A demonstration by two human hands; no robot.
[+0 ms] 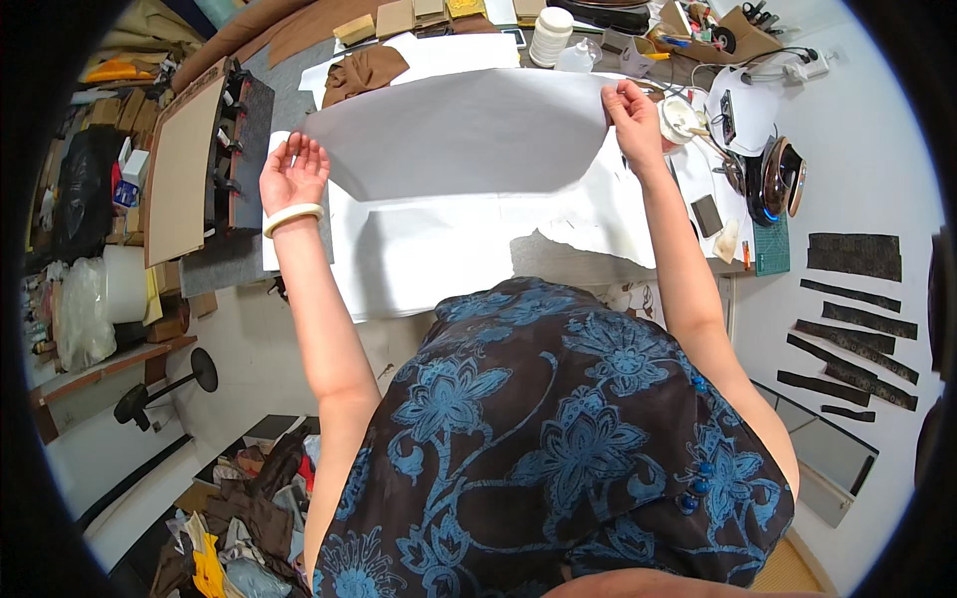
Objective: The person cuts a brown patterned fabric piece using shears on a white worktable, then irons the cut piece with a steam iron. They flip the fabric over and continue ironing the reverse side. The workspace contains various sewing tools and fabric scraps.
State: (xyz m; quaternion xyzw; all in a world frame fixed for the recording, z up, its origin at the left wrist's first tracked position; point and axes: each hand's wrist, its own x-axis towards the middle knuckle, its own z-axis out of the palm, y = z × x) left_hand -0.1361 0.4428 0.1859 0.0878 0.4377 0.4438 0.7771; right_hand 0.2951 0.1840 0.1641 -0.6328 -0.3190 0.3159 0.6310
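The right hand [635, 122] pinches one end of a large white sheet [464, 135]; the left hand [294, 173], palm up with fingers curled, is at the other end, its grip unclear. The sheet spans between them above the desk [558, 263], a brown cloth [367, 75] beyond.

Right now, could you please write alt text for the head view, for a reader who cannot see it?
A large white sheet is raised above white paper, pinched at one end by a person's right hand, with the left hand, palm showing, at the other end. Beyond it are crumpled brown cloth and a white jar.
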